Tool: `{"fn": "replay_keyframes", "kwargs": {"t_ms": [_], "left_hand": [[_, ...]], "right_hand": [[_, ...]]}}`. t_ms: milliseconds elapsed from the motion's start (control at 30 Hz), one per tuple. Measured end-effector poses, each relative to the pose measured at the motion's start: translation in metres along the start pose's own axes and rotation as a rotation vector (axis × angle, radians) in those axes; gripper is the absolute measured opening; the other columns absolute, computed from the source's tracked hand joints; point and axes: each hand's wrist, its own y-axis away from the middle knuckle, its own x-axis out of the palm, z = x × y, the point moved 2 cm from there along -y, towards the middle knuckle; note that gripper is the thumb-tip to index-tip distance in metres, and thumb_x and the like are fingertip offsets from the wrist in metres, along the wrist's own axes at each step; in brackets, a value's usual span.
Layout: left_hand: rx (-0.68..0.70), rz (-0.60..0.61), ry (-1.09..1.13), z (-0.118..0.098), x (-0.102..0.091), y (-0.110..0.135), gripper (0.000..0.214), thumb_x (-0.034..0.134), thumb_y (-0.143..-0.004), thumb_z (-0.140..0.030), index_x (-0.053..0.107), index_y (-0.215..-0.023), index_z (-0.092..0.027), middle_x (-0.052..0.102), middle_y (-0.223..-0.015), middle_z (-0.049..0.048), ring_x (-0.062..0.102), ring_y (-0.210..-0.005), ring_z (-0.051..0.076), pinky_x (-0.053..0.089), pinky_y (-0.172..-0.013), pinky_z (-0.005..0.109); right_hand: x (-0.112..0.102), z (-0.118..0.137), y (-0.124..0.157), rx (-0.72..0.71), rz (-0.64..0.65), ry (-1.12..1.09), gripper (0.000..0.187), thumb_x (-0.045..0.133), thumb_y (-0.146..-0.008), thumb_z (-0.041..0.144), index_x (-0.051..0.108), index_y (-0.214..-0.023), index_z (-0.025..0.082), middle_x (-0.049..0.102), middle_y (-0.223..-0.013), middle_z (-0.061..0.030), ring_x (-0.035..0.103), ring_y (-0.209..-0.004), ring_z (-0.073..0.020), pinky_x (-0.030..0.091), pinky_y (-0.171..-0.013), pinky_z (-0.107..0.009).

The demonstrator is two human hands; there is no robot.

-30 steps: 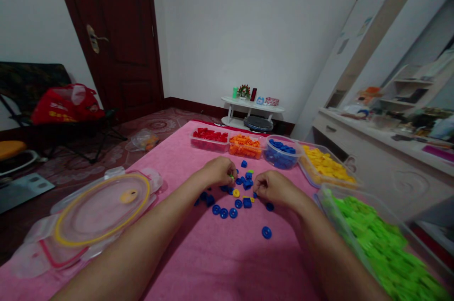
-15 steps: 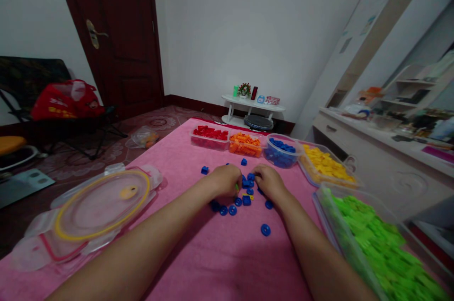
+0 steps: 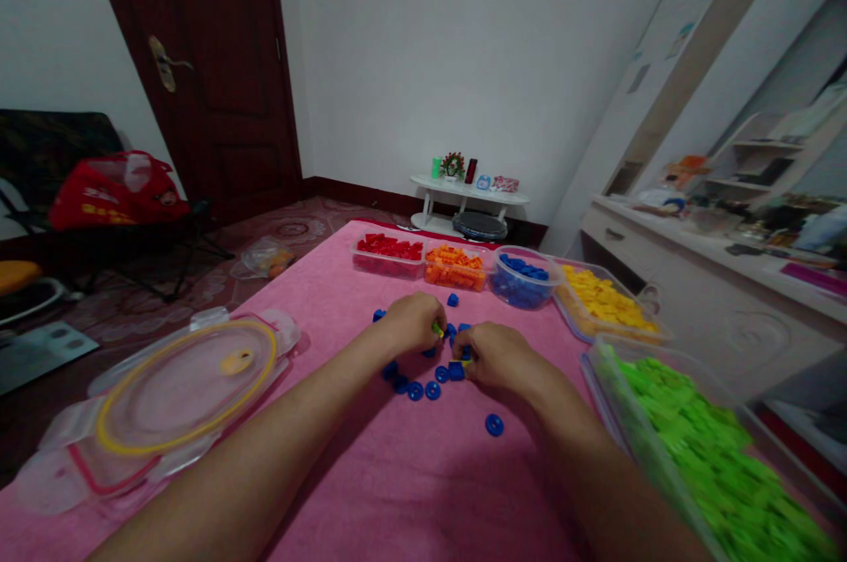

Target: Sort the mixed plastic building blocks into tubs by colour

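Note:
My left hand [image 3: 416, 321] is closed in a pinch above the pink cloth, with a small yellow-green toy block [image 3: 438, 330] showing at its fingertips. Close beside it, my right hand [image 3: 496, 355] has its fingers closed on a small yellow toy block [image 3: 467, 361]. That piece touches or lies against a blue block [image 3: 456, 370]. Around both hands lie several blue blocks and blue wheels [image 3: 432, 390], partly covered by the fingers. One more blue wheel [image 3: 494, 425] is nearer to me, and a blue block [image 3: 453, 300] sits farther off.
Along the far side stand tubs of red [image 3: 387, 266], orange [image 3: 456, 280] and blue blocks [image 3: 521, 290]. Yellow [image 3: 605, 302] and green block bins [image 3: 701, 447] line the right. A clear lid with a yellow ring [image 3: 106, 430] rests at left on the pink cloth [image 3: 397, 491].
My right hand has moved left and nearer to me, onto the yellow block. My left hand has risen slightly and shifted left, its yellow-green block still in its fingers.

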Motion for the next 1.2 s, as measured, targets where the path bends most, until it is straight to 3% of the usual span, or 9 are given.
{"fn": "replay_keyframes", "kwargs": {"t_ms": [167, 233, 367, 467, 600, 733, 1000, 1100, 1200], "left_hand": [[0.025, -0.08, 0.09, 0.005, 0.004, -0.006, 0.026, 0.06, -0.066, -0.019, 0.074, -0.088, -0.021, 0.072, -0.087, 0.0054, 0.063, -0.077, 0.018, 0.046, -0.069, 0.025], [0.05, -0.18, 0.151, 0.006, 0.001, -0.008, 0.025, 0.06, -0.068, -0.02, 0.073, -0.089, -0.02, 0.071, -0.085, 0.0054, 0.062, -0.076, 0.017, 0.046, -0.069, 0.025], [0.131, -0.519, 0.288, 0.001, -0.012, -0.006, 0.02, 0.062, -0.073, -0.022, 0.071, -0.09, -0.016, 0.069, -0.084, 0.0052, 0.059, -0.073, 0.015, 0.046, -0.069, 0.024], [0.215, -0.656, 0.377, -0.006, -0.02, -0.001, 0.017, 0.063, -0.075, -0.02, 0.07, -0.09, -0.017, 0.068, -0.086, 0.0041, 0.058, -0.077, 0.014, 0.046, -0.073, 0.025], [0.284, -0.619, 0.426, -0.014, -0.02, 0.002, 0.02, 0.066, -0.074, -0.021, 0.07, -0.094, -0.022, 0.067, -0.093, 0.0023, 0.058, -0.088, 0.015, 0.048, -0.077, 0.026], [0.277, -0.603, 0.457, -0.016, -0.016, 0.002, 0.026, 0.07, -0.072, -0.022, 0.07, -0.097, -0.024, 0.068, -0.092, 0.0025, 0.057, -0.092, 0.018, 0.049, -0.08, 0.029], [0.238, -0.613, 0.635, -0.014, -0.012, -0.001, 0.027, 0.063, -0.077, -0.021, 0.068, -0.103, -0.022, 0.067, -0.104, 0.004, 0.062, -0.092, 0.017, 0.054, -0.074, 0.026], [0.225, -0.558, 0.758, -0.012, -0.01, -0.003, 0.028, 0.057, -0.081, -0.024, 0.065, -0.108, -0.02, 0.066, -0.111, 0.0049, 0.065, -0.086, 0.016, 0.055, -0.069, 0.026], [0.202, -0.459, 0.861, -0.011, -0.009, -0.005, 0.032, 0.054, -0.083, -0.028, 0.062, -0.112, -0.018, 0.064, -0.114, 0.0071, 0.067, -0.076, 0.014, 0.055, -0.063, 0.025]], "right_hand": [[0.011, -0.001, -0.006, 0.029, -0.132, -0.101, 0.014, 0.056, -0.07, 0.018, 0.068, -0.077, 0.022, 0.068, -0.076, -0.0063, 0.061, -0.074, -0.0201, 0.039, -0.064, -0.029], [0.011, -0.009, -0.011, 0.052, -0.251, -0.385, 0.016, 0.055, -0.07, 0.017, 0.066, -0.08, 0.021, 0.065, -0.071, -0.0031, 0.059, -0.068, -0.0163, 0.04, -0.061, -0.027], [0.01, -0.016, -0.019, 0.176, -0.438, -1.288, 0.018, 0.058, -0.072, 0.026, 0.057, -0.088, 0.019, 0.057, -0.061, 0.003, 0.051, -0.047, -0.0099, 0.041, -0.046, -0.021], [0.008, -0.005, -0.019, 0.178, -0.355, -1.896, 0.016, 0.058, -0.072, 0.024, 0.055, -0.085, 0.016, 0.06, -0.067, 0.0, 0.052, -0.048, -0.0077, 0.041, -0.043, -0.017], [0.006, 0.011, -0.017, 0.164, -0.095, -2.334, 0.012, 0.044, -0.084, 0.026, 0.051, -0.081, 0.016, 0.057, -0.063, -0.0002, 0.048, -0.044, -0.0067, 0.031, -0.034, -0.013], [0.006, 0.013, -0.016, 0.151, -0.048, -2.41, 0.025, 0.038, -0.09, 0.038, 0.05, -0.083, 0.016, 0.051, -0.056, 0.0027, 0.043, -0.04, -0.0063, 0.022, -0.031, -0.012], [0.006, 0.012, -0.016, 0.154, -0.036, -2.396, 0.036, 0.032, -0.092, 0.045, 0.05, -0.082, 0.016, 0.055, -0.059, 0.0, 0.043, -0.039, -0.0057, 0.023, -0.03, -0.011], [0.006, 0.012, -0.016, 0.164, -0.048, -2.372, 0.041, 0.028, -0.093, 0.046, 0.053, -0.089, 0.014, 0.061, -0.065, -0.0054, 0.05, -0.043, -0.0083, 0.033, -0.033, -0.014], [0.007, 0.011, -0.018, 0.183, -0.09, -2.395, 0.041, 0.028, -0.093, 0.043, 0.054, -0.093, 0.012, 0.065, -0.072, -0.009, 0.06, -0.056, -0.0128, 0.048, -0.047, -0.021]]}}
